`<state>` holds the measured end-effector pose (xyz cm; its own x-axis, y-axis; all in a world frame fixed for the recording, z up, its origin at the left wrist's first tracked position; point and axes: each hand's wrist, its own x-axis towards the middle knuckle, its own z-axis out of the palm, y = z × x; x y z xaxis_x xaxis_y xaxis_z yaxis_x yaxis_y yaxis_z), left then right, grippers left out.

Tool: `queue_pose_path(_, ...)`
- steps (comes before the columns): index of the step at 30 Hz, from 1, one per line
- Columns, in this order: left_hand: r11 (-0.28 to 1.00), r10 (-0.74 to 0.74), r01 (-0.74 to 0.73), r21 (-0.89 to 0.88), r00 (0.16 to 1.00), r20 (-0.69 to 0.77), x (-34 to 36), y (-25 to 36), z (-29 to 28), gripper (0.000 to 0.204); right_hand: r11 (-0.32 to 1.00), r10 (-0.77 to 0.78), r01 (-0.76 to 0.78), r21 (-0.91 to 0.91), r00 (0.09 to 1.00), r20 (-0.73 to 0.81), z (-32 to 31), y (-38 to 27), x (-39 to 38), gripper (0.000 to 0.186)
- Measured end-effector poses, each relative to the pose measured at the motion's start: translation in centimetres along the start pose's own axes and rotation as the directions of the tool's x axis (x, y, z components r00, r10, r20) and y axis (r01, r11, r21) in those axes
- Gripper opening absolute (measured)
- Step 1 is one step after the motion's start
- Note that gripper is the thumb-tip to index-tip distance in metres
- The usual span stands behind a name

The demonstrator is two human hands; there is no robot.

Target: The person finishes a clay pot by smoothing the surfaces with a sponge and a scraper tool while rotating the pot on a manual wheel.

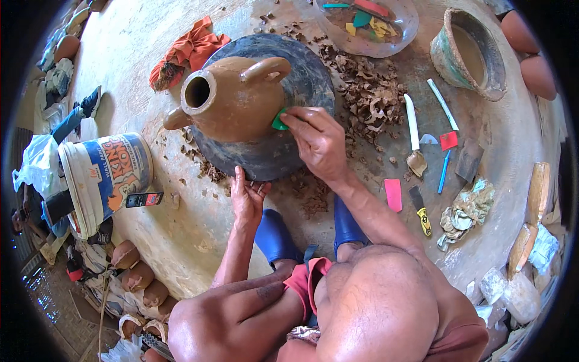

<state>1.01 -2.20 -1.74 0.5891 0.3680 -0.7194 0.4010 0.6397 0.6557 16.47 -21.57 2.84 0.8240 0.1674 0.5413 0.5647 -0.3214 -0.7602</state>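
Pot (250,102): one, brown clay, on the wheel (310,72) in front of you, its rim (212,92) toward your left. One looped handle (274,67) on the far side; a second projection (177,119), handle or spout, you cannot tell which, on the left.

Right hand (319,137): yours, thumb and fingers pinching a green scraper (279,120), its edge against the lower wall of the pot.

Left hand (246,196): yours, palm up, fingers loosely spread, fingertips at the near edge of the wheel. You cannot tell whether any finger hooks beneath.

Handling: the clay looks damp and firm, likely stiff to a light touch yet soft enough to dent under a hard thumb. Judge it fairly heavy for its wall, slick where moist. Rim and attached parts look the most fragile; do not lift by them. Take hold low on the belly, both palms wide, with support under the base.

Surroundings: clay shavings (377,90) heaped right of the wheel; red cloth (196,48) beyond its left side; clear basin (401,49) of coloured pieces; bowl (443,67) of murky water; knife (420,211) and rag (467,211) to your right.
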Motion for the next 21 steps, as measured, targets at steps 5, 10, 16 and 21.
queue_pose_path(5,1.000,-0.023,0.023,0.004,0.999,0.047,-0.6,-0.3,0.5,0.052,0.999,-0.021,0.013,-0.051,0.987,-0.161,0.2,1.4,2.8,0.027)
queue_pose_path(10,0.997,-0.075,0.075,-0.003,0.993,0.096,-0.8,-1.0,0.6,0.051,0.998,0.061,-0.059,0.017,0.983,-0.174,1.7,1.9,1.8,0.027)
queue_pose_path(16,0.988,-0.153,0.145,0.060,0.974,0.169,-1.5,-0.7,1.3,0.058,0.991,0.133,-0.133,0.023,0.991,-0.015,0.3,-0.1,-1.8,0.023)
queue_pose_path(21,0.996,0.022,-0.033,0.081,0.991,0.133,3.1,3.5,-2.7,0.069,0.984,0.178,-0.178,0.012,0.976,-0.126,0.4,2.9,2.9,0.035)
